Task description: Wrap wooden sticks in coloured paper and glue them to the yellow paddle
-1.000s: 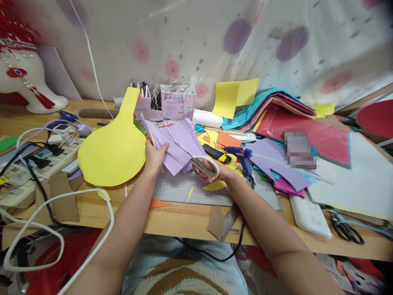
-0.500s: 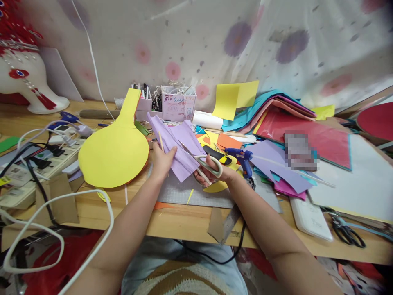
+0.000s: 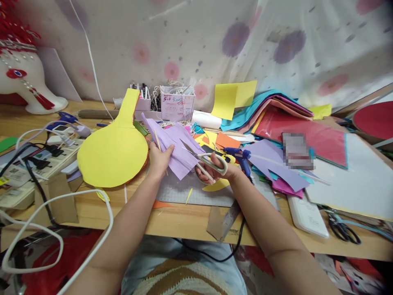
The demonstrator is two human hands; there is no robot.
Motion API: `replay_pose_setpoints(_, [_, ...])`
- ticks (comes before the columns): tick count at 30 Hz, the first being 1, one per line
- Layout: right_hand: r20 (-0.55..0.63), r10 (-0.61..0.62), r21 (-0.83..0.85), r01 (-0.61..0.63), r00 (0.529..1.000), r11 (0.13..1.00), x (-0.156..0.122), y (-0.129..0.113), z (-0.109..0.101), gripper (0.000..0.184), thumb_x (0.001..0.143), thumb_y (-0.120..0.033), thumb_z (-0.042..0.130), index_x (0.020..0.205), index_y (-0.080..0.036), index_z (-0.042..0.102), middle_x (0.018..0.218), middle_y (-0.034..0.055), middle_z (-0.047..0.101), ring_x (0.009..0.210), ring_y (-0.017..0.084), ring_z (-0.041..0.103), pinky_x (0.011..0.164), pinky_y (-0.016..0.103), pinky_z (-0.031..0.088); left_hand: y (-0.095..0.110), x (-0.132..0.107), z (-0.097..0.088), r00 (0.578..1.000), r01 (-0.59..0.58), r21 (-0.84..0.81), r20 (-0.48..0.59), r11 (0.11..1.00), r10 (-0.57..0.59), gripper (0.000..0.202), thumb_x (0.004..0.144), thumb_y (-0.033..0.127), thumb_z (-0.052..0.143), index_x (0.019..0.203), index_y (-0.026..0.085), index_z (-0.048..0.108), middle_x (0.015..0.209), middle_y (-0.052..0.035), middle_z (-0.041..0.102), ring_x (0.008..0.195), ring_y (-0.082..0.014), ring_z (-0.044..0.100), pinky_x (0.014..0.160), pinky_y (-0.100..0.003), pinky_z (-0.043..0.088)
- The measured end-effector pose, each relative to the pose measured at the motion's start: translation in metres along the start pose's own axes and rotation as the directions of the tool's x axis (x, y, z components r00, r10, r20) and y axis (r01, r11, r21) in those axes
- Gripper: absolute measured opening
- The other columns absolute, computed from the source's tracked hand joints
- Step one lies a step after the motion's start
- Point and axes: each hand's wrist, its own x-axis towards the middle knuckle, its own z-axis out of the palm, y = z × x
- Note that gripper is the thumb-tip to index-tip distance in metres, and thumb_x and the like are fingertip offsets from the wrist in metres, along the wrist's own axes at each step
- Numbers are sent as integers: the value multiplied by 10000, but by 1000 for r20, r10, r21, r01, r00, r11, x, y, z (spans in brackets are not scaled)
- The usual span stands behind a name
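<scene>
My left hand [image 3: 160, 159] is closed on a sheet of purple crepe paper [image 3: 179, 164], thumb on top. A thin wooden stick [image 3: 157, 139] is in the same hand, beside the paper. My right hand [image 3: 216, 168] grips white-handled scissors [image 3: 211, 160], their blades parted and pointing left at the paper, which has a slit in it. Below both hands lies a grey cutting mat [image 3: 196, 190]. Left of my left hand, a round yellow paper shape [image 3: 113, 155] with a long neck rests on the table.
A blue glue gun [image 3: 241, 157] lies right of my right hand, near purple paper [image 3: 274, 164]. Power strips [image 3: 33, 180] and looped white cable [image 3: 109, 213] crowd the left. A white box [image 3: 177, 104] stands behind. Black-handled scissors [image 3: 344, 229] lie at the right front edge.
The scissors have drawn slightly right, away from the paper, and their handles have spread wider. My left hand still holds the paper and stick, with little movement.
</scene>
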Motion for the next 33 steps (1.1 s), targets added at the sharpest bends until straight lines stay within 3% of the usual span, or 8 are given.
replay_pose_setpoints(5, [-15, 9, -122, -10, 1000, 993, -3, -8, 6, 716, 632, -817, 327, 864, -156, 474, 676, 22, 455, 524, 93, 440, 384, 215, 242, 4, -4, 2, 999, 26, 13, 41, 1000, -26, 423, 588, 267, 712, 917, 193, 457, 936, -48, 623, 868, -193, 615, 825, -355, 479])
replay_pose_setpoints(11, [-8, 5, -152, -6, 1000, 988, 7, -6, 1, 737, 592, -860, 259, 700, -162, 470, 652, 39, 453, 521, 92, 420, 381, 216, 208, 4, -8, 5, 998, 31, 50, 54, 998, -34, 388, 597, 288, 696, 876, 189, 445, 874, -45, 626, 793, -195, 620, 749, -357, 497])
replay_pose_setpoints(15, [-73, 22, -231, -38, 997, 972, 11, -3, -2, 707, 615, -845, 260, 701, -171, 455, 598, 23, 465, 470, 75, 377, 388, 225, 220, 7, -9, 5, 998, 39, 51, 48, 998, -42, 390, 590, 277, 702, 878, 187, 456, 884, -46, 624, 811, -198, 617, 771, -364, 489])
replay_pose_setpoints(20, [-139, -74, -312, 27, 988, 950, 12, -1, -1, 674, 647, -826, 239, 669, -182, 436, 575, 12, 450, 457, 73, 359, 385, 229, 222, 7, -9, 4, 998, 36, 37, 48, 999, -38, 385, 590, 288, 704, 868, 188, 458, 880, -41, 621, 809, -197, 615, 795, -381, 483])
replay_pose_setpoints(26, [-194, -125, -269, 69, 973, 961, 12, 0, 0, 606, 652, -786, 363, 681, -183, 416, 584, -14, 416, 433, 60, 365, 379, 223, 248, 0, -6, 3, 998, 27, 24, 48, 999, -28, 394, 591, 301, 709, 876, 196, 459, 882, -38, 620, 825, -197, 615, 800, -369, 483])
replay_pose_setpoints(33, [-233, -148, -180, 107, 961, 978, 15, 10, -6, 498, 700, -665, 487, 671, -177, 395, 537, -49, 429, 398, 47, 387, 359, 197, 282, 5, -9, 4, 998, 35, 101, 42, 994, -40, 384, 606, 312, 693, 883, 187, 458, 900, -50, 621, 818, -201, 614, 779, -363, 483])
